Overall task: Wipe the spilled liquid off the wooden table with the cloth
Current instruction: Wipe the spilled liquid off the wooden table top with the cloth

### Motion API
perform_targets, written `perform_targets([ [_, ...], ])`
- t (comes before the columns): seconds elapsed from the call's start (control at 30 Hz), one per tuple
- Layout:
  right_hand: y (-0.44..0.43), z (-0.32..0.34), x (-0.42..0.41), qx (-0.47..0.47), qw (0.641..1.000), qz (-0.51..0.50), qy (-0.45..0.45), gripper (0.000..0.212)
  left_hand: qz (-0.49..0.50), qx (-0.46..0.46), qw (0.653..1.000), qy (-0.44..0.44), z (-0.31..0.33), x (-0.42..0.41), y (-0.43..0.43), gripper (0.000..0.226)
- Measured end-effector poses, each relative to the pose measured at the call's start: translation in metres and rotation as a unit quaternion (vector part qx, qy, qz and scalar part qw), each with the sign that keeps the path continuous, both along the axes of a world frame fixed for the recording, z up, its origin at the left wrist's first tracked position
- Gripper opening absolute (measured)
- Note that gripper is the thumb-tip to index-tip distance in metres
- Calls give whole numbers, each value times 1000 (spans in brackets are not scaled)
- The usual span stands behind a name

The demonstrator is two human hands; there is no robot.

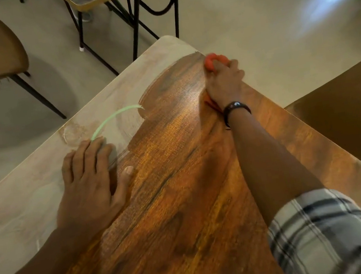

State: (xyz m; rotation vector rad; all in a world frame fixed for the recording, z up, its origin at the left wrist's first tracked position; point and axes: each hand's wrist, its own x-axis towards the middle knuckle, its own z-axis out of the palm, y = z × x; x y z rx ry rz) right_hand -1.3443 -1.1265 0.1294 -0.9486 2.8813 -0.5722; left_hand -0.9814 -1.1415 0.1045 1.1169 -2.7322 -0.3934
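**Hazards on record: far-corner stroke, wooden worktop**

Item 1, right hand [224,79]: grip closed around a bunched orange cloth [212,61], pressed to the worktop [184,206] close to its far right edge, near the far corner. I see the arm fully stretched, plaid sleeve [327,232] pushed up, dark wristband [235,107] at the wrist.

Item 2, left hand [91,184]: grip unclenched, palm down and fingers spread flat on the worktop at the border of the pale film. It holds nothing; I judge it a brace.

Item 3, pale film [32,192]: a dull grey-beige coat over the left side and far corner of the worktop, with the bare brown grain showing where it is absent. I take this for the spill, though I cannot tell whether it is wet or dried.

Item 4, green streak [112,121]: a thin curved line on the film, running to the left fingertips. Its nature I cannot tell.

Risks as I judge them:
- Cloth so near the edge may push liquid off onto the floor [251,22], or slip over itself.
- Small wad could saturate and smear, not lift.
- Left palm sits in the film; it may slide under load, or track residue onto cleaned wood.
- Large left portion remains uncovered; overreach from this stance may weaken pressure.
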Motion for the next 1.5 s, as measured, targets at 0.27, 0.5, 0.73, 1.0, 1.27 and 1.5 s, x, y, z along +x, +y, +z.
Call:
perform_targets([
  [0.27,-65,-1,76,-22,974,226,-22,50,18,-3,1000,16,0,0,2,66],
  [0.5,-25,-7,73,-48,942,333,-12,38,30,-10,999,9,-4,0,-1,62],
  [0.73,-99,1,-3,-5,999,54,-6,43,33,3,999,19,-5,2,-1,61],
  [1.0,-66,-6,117,-46,950,308,-4,43,52,0,998,32,0,1,1,70],
  [1.27,12,-8,124,-40,925,379,-1,42,48,3,998,44,4,-1,3,80],
  [1.5,-25,-8,98,-27,984,178,1,41,31,6,999,31,4,2,1,79],
])
